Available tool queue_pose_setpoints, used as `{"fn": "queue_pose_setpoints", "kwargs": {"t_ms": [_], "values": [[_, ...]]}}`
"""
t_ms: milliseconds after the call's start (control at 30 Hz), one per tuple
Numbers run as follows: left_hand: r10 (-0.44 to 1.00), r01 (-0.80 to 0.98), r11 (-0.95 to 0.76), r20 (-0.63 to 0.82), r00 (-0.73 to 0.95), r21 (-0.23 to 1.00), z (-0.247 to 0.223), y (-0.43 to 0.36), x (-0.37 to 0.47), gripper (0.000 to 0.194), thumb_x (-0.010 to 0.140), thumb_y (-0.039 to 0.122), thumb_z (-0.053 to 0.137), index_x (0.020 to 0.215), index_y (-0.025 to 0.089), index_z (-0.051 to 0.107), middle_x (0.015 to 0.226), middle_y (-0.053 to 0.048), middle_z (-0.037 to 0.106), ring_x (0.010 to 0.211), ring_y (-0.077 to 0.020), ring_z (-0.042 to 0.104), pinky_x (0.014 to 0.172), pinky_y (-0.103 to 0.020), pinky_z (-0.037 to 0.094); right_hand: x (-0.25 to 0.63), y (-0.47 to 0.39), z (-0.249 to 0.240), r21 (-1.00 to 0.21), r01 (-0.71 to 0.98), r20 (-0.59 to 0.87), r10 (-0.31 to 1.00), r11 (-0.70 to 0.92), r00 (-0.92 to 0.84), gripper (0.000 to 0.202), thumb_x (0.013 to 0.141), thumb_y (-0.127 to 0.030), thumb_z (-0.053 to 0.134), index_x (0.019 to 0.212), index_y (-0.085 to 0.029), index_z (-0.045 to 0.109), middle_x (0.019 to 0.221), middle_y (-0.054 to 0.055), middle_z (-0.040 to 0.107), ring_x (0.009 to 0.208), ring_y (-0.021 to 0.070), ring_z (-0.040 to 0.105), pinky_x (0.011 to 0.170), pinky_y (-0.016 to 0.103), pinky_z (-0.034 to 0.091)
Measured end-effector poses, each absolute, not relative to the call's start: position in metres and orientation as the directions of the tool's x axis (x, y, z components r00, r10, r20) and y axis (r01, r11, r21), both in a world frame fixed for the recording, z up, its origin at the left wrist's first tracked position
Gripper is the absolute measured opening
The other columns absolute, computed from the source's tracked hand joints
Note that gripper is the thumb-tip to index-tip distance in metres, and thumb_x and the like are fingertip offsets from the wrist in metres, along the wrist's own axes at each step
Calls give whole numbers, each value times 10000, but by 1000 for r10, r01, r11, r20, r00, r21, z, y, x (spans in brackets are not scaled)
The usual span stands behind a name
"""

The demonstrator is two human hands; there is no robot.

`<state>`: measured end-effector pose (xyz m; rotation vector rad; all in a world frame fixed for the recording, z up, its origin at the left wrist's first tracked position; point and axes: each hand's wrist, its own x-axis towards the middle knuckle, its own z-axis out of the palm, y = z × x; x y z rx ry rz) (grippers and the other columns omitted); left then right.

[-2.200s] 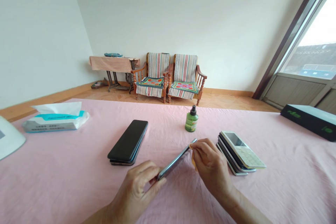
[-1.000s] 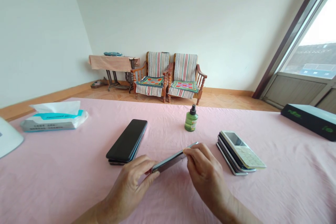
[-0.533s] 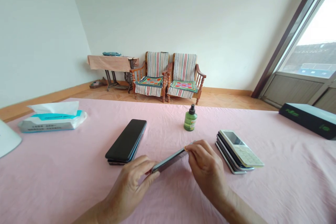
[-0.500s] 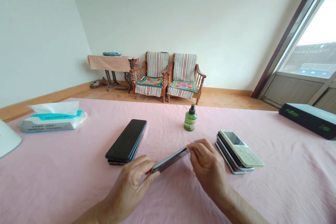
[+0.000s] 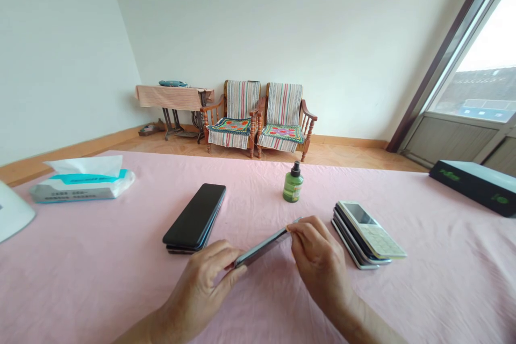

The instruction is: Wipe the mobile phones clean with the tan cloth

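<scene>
A smartphone [image 5: 263,248] is held on edge between both hands above the pink cloth, its far end angled up to the right. My left hand [image 5: 203,285] is closed on its near end, thumb below and fingers above. At the far end, the fingertips of my right hand [image 5: 320,260] pinch the phone's edge. Left of it lies a stack of phones with a black smartphone [image 5: 195,216] on top. To the right is another stack, topped by a white keypad phone [image 5: 371,230].
Beyond the hands stands a green spray bottle [image 5: 292,185] with a black top. A tissue pack [image 5: 83,185] lies at the left, near a white curved object [image 5: 14,212]. A black box [image 5: 471,187] sits at the far right on the pink cloth [image 5: 100,258].
Both hands keep their hold on the phone, which has tipped very slightly. The whole view has shifted a few pixels; the stacks and the bottle stay in place.
</scene>
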<state>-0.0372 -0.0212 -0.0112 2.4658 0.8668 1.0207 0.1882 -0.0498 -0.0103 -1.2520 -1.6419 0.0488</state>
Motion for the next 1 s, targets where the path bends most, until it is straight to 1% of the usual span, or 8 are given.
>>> {"fn": "queue_pose_setpoints", "kwargs": {"t_ms": [133, 267, 333, 533, 633, 733, 800, 1000], "values": [[651, 408, -756, 521, 552, 512, -12, -21, -37, 120, 944, 178, 527, 865, 187, 617, 746, -2, 586, 682, -151, 590, 625, -230, 437, 185, -51, -9, -560, 666, 669, 743, 492, 13, 235, 873, -48, 467, 938, -215, 619, 859, 22, 596, 779, 154, 587, 704, 258, 468], [650, 405, -756, 523, 552, 514, -12, -20, -37, 123, 940, 175, 533, 851, 185, 618, 738, 2, 582, 676, -146, 590, 620, -225, 432, 194, -46, -9, -571, 690, 677, 731, 445, 89, 204, 864, -60, 495, 930, -203, 626, 847, 24, 595, 771, 158, 585, 695, 261, 468], [654, 407, -753, 515, 554, 517, -13, -20, -37, 129, 940, 179, 535, 843, 184, 620, 735, 2, 578, 675, -146, 589, 621, -225, 432, 193, -46, -10, -563, 694, 687, 721, 450, 90, 203, 869, -63, 493, 938, -199, 627, 847, 28, 593, 778, 162, 585, 702, 263, 469], [668, 408, -739, 501, 551, 536, -15, -22, -37, 103, 936, 181, 551, 876, 191, 635, 740, 3, 583, 677, -148, 587, 620, -227, 431, 175, -57, -11, -507, 658, 702, 710, 557, -60, 241, 903, -59, 449, 980, -205, 624, 880, 32, 600, 794, 148, 587, 715, 242, 464], [670, 415, -737, 496, 553, 533, -15, -21, -37, 108, 931, 181, 554, 868, 183, 642, 736, -2, 579, 678, -152, 586, 621, -233, 430, 182, -53, -6, -546, 664, 676, 736, 511, -10, 224, 899, -79, 468, 959, -213, 636, 872, 23, 604, 788, 146, 594, 705, 237, 461], [675, 425, -734, 492, 550, 531, -16, -21, -37, 114, 925, 173, 553, 871, 175, 653, 730, -5, 575, 671, -153, 584, 617, -236, 430, 196, -45, 1, -607, 676, 656, 744, 418, 129, 131, 885, -128, 523, 896, -206, 628, 829, 14, 608, 768, 150, 600, 699, 243, 456], [673, 422, -736, 501, 544, 529, -16, -21, -37, 112, 920, 171, 559, 864, 172, 656, 728, -7, 577, 669, -154, 584, 615, -237, 429, 202, -41, 6, -618, 684, 663, 724, 387, 190, 87, 878, -156, 550, 846, -204, 614, 809, 10, 605, 763, 154, 600, 698, 246, 451], [643, 389, -762, 534, 548, 517, -15, -23, -36, 98, 905, 141, 575, 891, 181, 663, 735, -5, 593, 673, -149, 592, 616, -223, 435, 202, -35, 8, -559, 699, 734, 659, 446, 166, 102, 886, -155, 543, 848, -195, 629, 842, 27, 612, 786, 153, 612, 705, 233, 462]]}}
